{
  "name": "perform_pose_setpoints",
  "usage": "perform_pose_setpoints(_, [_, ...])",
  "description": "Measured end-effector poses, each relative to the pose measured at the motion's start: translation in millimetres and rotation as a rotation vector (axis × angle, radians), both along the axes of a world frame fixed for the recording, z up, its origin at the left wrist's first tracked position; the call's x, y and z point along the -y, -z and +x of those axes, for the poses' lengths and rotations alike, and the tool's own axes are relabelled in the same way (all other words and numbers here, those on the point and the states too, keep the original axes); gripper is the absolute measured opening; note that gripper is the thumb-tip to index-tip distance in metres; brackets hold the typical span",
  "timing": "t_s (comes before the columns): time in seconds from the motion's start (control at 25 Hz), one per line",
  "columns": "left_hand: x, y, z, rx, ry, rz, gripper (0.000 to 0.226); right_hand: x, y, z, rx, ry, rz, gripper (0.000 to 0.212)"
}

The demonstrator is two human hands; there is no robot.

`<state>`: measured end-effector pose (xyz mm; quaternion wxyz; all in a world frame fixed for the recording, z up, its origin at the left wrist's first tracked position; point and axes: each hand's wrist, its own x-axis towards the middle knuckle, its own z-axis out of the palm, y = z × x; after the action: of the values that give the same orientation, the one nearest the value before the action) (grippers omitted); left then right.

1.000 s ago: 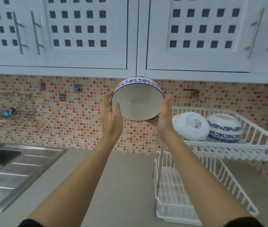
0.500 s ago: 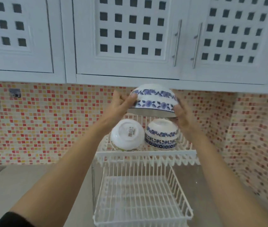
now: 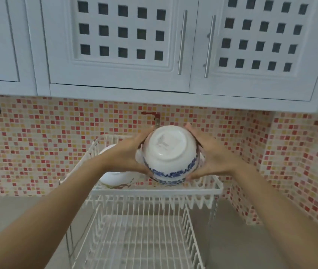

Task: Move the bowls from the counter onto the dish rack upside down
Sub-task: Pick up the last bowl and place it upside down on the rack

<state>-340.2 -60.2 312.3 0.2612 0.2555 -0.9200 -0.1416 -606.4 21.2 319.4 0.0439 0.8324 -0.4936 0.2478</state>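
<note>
A white bowl with a blue flower band [image 3: 170, 154] is held upside down, its base facing me, over the right part of the upper tier of the white wire dish rack [image 3: 154, 191]. My left hand [image 3: 129, 156] grips its left side and my right hand [image 3: 210, 156] grips its right side. Another white bowl [image 3: 115, 177] lies upside down on the same tier to the left, partly hidden by my left wrist. Any bowl behind the held one is hidden.
The rack's lower tier [image 3: 138, 239] is a bare wire basket on the grey counter [image 3: 241, 245]. White cupboards with metal handles [image 3: 182, 41] hang close above. A mosaic tile wall [image 3: 37, 144] runs behind, with a corner at the right.
The bowl has come down from above the rack to the upper tier's right side, covering the bowl that stood there. The view has tilted down a little.
</note>
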Motion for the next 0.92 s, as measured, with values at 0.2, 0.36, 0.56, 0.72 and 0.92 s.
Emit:
perform_pose_setpoints(0.2, [4, 23, -34, 0.152, -0.204, -0.148, 0.122, 31, 23, -13, -0.122, 0.136, 0.099, 0.145])
perform_pose_setpoints(0.36, [3, 38, -45, 0.192, -0.244, -0.158, 0.12, 44, 39, -15, -0.139, 0.142, 0.094, 0.139])
perform_pose_setpoints(0.56, [8, 45, -49, 0.199, -0.267, -0.143, 0.121, 48, 47, -13, -0.144, 0.165, 0.1, 0.138])
perform_pose_setpoints(0.72, [8, 43, -52, 0.221, -0.282, -0.093, 0.121, 47, 44, -11, -0.152, 0.183, 0.131, 0.14])
perform_pose_setpoints(0.92, [3, 44, -53, 0.272, -0.276, -0.056, 0.124, 37, 43, -8, -0.179, 0.24, 0.169, 0.139])
